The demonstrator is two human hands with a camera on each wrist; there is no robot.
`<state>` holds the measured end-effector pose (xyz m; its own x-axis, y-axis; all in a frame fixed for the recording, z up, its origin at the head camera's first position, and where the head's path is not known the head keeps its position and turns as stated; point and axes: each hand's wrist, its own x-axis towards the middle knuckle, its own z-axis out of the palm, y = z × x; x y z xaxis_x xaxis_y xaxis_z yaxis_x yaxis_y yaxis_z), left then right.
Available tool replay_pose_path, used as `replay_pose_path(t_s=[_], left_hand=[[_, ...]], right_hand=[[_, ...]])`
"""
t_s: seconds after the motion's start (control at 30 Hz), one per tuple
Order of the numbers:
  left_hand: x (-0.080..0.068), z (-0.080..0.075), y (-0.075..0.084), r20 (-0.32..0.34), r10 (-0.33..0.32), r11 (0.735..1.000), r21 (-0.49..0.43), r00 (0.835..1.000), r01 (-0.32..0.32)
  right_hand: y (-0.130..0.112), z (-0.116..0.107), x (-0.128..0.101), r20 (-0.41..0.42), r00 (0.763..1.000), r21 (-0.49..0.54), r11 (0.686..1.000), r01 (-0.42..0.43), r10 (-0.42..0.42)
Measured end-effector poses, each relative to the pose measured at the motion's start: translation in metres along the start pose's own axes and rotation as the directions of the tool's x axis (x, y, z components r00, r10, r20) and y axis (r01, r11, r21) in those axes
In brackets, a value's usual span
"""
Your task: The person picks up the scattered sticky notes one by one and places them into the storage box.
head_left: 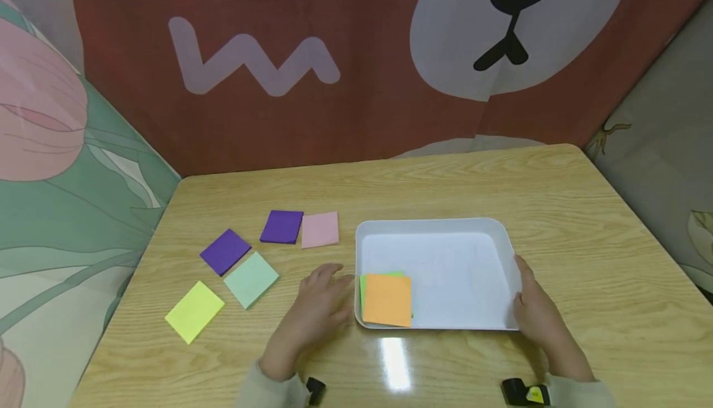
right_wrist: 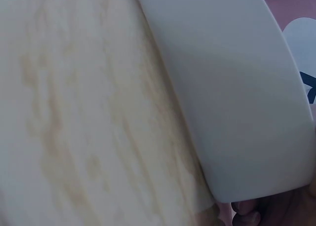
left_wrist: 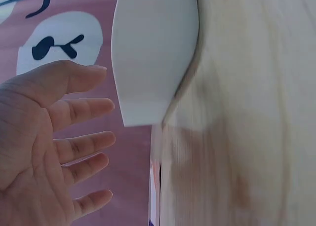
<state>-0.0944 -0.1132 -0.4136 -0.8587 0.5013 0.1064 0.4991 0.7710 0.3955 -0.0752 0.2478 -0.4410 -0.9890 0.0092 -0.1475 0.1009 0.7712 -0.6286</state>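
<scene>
A shallow white tray (head_left: 457,272) lies on the table. In its front left corner an orange sticky-note pad (head_left: 387,300) sits over a green one (head_left: 363,290). My right hand (head_left: 541,312) grips the tray's right end in the head view. Its curled fingertips (right_wrist: 247,218) show at the end of the tray wall (right_wrist: 247,137) in the right wrist view, the rest mostly hidden. My left hand (head_left: 319,306) is just left of the tray, holding nothing. The left wrist view shows its fingers (left_wrist: 84,146) spread and loosely bent beside the tray wall (left_wrist: 153,53).
Left of the tray lie a pink pad (head_left: 320,230), two purple pads (head_left: 281,227), a mint green pad (head_left: 251,280) and a yellow one (head_left: 195,312). A printed cloth (head_left: 267,129) hangs behind the wooden table (head_left: 601,241).
</scene>
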Motion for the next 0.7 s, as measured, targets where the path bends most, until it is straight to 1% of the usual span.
replay_pose_path(t_s=[0.2, 0.47, 0.7], left_hand=[[-0.011, -0.003, -0.011, -0.013, -0.065, 0.998, 0.002, 0.998, 0.065], [-0.019, -0.006, -0.019, -0.049, -0.096, 0.995, 0.005, 0.994, 0.097], [-0.027, -0.007, -0.026, -0.062, -0.147, 0.989, 0.014, 0.987, 0.148]], right_hand=[[-0.002, -0.001, -0.001, -0.002, 1.000, -0.003, 1.000, -0.003, 0.003], [-0.003, -0.002, -0.001, 0.001, 1.000, -0.006, 1.000, -0.004, 0.004], [-0.003, -0.002, -0.001, 0.016, 1.000, 0.011, 1.000, -0.016, 0.015]])
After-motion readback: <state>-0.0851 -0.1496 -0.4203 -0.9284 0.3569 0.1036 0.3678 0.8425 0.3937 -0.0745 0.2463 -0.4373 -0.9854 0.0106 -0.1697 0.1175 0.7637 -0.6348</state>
